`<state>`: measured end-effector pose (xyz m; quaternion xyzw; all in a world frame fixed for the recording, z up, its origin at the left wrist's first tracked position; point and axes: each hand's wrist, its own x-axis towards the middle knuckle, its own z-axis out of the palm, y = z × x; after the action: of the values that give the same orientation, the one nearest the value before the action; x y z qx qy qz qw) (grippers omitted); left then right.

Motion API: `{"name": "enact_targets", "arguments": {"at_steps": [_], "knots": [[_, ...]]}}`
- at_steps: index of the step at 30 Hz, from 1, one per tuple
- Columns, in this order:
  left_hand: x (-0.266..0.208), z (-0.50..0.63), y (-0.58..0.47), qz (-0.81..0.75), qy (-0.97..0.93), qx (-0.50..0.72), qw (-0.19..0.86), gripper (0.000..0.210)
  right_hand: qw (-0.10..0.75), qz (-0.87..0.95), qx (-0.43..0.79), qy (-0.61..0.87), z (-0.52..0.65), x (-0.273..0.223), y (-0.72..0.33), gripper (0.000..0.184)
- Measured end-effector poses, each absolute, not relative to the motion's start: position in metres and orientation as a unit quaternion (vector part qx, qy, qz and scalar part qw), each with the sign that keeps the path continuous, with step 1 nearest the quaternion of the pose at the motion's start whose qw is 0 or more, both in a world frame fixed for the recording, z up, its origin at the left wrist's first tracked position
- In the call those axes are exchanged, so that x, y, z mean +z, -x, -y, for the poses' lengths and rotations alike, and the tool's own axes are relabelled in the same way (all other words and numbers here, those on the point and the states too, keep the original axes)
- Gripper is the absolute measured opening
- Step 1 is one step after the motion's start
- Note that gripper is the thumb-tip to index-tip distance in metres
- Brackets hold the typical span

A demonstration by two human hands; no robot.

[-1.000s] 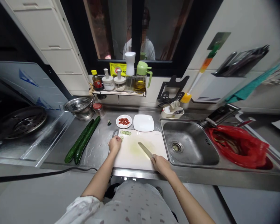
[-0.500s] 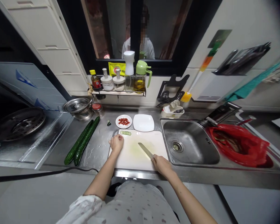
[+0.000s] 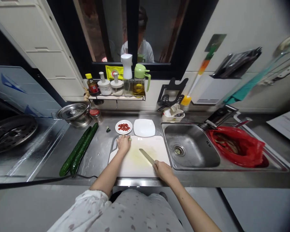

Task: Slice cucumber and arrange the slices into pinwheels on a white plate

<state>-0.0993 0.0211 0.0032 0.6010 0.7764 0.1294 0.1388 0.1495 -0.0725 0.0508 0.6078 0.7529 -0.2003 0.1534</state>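
My right hand [image 3: 162, 169] is wrapped round the handle of a knife [image 3: 147, 156], whose blade lies low over the middle of the white cutting board [image 3: 132, 169], pointing away to the left. At the board's upper left corner my left hand [image 3: 123, 144] has its fingers curled down round the cucumber slices [image 3: 130, 139]. Only a bit of pale green slice shows at the fingers' right side; the rest is hidden under the hand. Behind the board stand a small plate of chopped red pieces [image 3: 123, 127] and a bare white plate [image 3: 144, 128].
Two whole cucumbers [image 3: 83, 149] lie left of the board, with a steel pot [image 3: 74, 114] behind them. To the right are the sink [image 3: 193, 145] and a red plastic bag [image 3: 246, 146]. A seasoning shelf [image 3: 118, 97] hangs above the counter.
My left hand has moved up the board onto the row of cucumber slices, which lay uncovered before. The knife stays in my right hand, hardly moved. The view has shifted slightly.
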Motion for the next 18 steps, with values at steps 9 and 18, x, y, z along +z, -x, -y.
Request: {"name": "enact_targets", "arguments": {"at_steps": [9,18], "knots": [[-0.0005,-0.0308,0.0987,-0.740,-0.657,0.085,0.119,0.028,0.148,-0.751,-0.203,-0.611,0.0731,0.0485,-0.1492,0.032],[0.0073,-0.0288,0.0967,-0.749,-0.638,0.123,0.129,0.021,0.155,-0.747,-0.211,-0.612,0.0718,0.0509,-0.1491,0.032]]}}
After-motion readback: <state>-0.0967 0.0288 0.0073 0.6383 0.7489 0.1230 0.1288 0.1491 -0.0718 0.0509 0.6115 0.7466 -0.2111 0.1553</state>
